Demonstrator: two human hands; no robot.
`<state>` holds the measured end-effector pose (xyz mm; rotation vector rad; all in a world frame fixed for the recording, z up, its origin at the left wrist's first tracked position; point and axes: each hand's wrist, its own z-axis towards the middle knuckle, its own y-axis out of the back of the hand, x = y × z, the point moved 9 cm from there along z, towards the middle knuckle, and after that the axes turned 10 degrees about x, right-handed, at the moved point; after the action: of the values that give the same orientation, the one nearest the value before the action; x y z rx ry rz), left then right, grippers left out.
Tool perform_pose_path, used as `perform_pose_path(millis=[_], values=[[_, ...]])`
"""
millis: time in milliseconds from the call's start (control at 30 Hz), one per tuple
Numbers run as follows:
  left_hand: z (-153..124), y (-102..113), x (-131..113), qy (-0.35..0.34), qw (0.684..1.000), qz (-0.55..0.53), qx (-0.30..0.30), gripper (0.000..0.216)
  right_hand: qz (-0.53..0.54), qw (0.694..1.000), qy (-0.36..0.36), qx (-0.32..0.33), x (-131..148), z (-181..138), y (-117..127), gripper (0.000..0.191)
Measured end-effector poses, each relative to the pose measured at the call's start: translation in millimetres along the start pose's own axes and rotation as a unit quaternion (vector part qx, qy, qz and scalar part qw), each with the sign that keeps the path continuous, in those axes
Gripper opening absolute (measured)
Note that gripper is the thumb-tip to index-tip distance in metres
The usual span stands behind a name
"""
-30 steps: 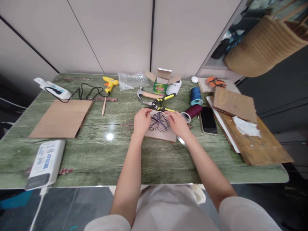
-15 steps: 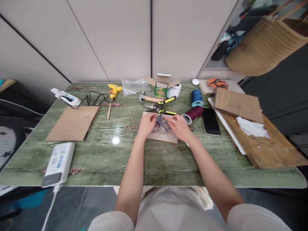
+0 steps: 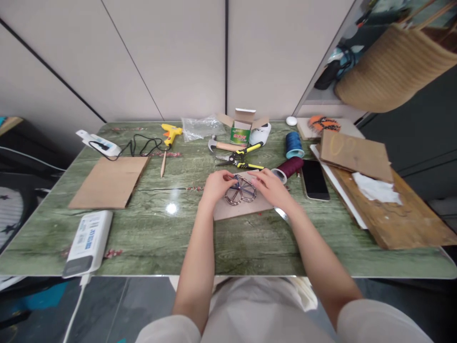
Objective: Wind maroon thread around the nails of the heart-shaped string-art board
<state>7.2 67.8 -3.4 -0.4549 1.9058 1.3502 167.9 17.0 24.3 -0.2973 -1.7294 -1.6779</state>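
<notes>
A heart-shaped wire frame (image 3: 243,189) with dark blue strands and metal links lies on a pale, flat board (image 3: 246,212), and the board sits slightly askew on the green marble-patterned table (image 3: 143,238). My left hand (image 3: 216,186) touches the frame's left edge with its fingertips. My right hand (image 3: 271,186) lies over the board's right part, its fingers reaching toward the frame's upper right. Both hands hide parts of the board.
Just beyond the hands lie yellow-handled snips (image 3: 239,161) and a claw hammer (image 3: 221,146). To the right stand a maroon thread spool (image 3: 289,167), a blue spool (image 3: 294,145) and a black phone (image 3: 314,180). A cardboard sheet (image 3: 109,183) and white power bank (image 3: 88,243) lie left.
The board has turned clockwise with the frame on it and shifted slightly right. My right hand has moved toward the board's right side, and my left hand now sits at the frame's left edge.
</notes>
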Motion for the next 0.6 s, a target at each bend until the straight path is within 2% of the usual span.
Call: perform_pose_path(millis=[100,233,400,500,600], values=[[1.3,-1.6,-0.6,-0.005,1.000,0.012,-0.023,0.019,-0.001,1.000,-0.002,0.017,10.2,-3.4,3.8,0.025],[0.9,-0.4,-9.3,-0.040,0.997,0.033,-0.053,0.024,-0.079,0.993,0.031,0.083,30.5,-5.7,-14.7,0.016],[-1.5,-0.1,-21.1,-0.093,0.993,0.051,-0.056,0.030,-0.149,0.980,0.049,0.123,37.0,-7.7,-27.9,0.008],[-2.8,-0.9,-23.8,-0.105,0.992,0.046,-0.051,0.034,-0.159,0.977,0.053,0.132,36.0,-8.8,-24.6,0.005],[-3.5,-5.3,-26.2,-0.109,0.993,0.031,-0.021,0.035,-0.169,0.976,0.046,0.131,30.4,-9.2,-17.1,0.003]])
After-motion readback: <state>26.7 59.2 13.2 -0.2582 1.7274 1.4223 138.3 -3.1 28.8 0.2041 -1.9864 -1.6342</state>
